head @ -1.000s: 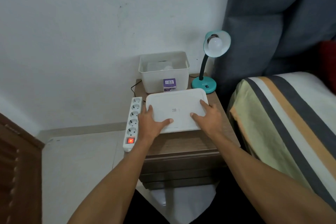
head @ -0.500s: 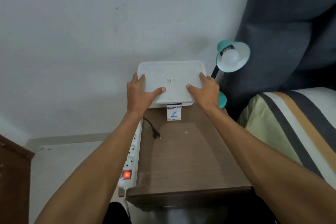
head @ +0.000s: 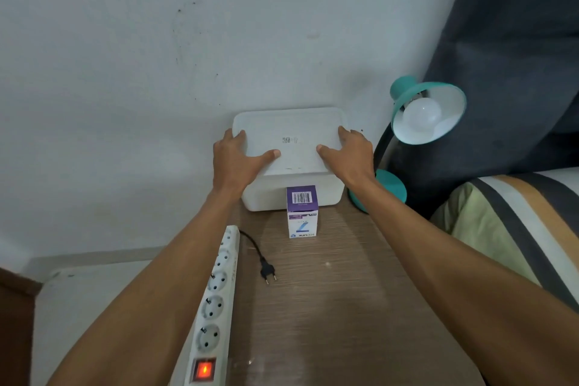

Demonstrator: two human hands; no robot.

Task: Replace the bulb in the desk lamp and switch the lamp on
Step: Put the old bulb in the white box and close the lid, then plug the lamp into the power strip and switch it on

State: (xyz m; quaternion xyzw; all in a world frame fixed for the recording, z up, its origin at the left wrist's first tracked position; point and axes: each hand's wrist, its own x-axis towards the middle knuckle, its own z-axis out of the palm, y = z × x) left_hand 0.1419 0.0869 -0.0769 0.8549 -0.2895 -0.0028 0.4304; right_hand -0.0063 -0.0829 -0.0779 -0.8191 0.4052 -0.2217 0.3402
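Observation:
A teal desk lamp [head: 416, 100] stands at the back right of the wooden nightstand [head: 338, 307], its shade turned towards me with an unlit white bulb [head: 421, 114] in it. Its black plug [head: 268, 269] lies loose on the wood, out of the power strip [head: 216, 301]. A small purple and white bulb box [head: 302, 211] stands in front of a white bin [head: 266, 197]. My left hand [head: 238, 163] and my right hand [head: 347, 155] grip the two sides of the white lid [head: 289, 135], which sits on the bin.
The white power strip lies along the nightstand's left edge, its red switch [head: 203, 370] lit. A white wall rises right behind the bin. A bed with a striped cover [head: 517, 229] and a dark padded headboard [head: 517, 56] are on the right.
Both hands lifted the lid off the front of the nightstand and carried it back onto the bin. The view has moved closer, and the plug now shows on the wood.

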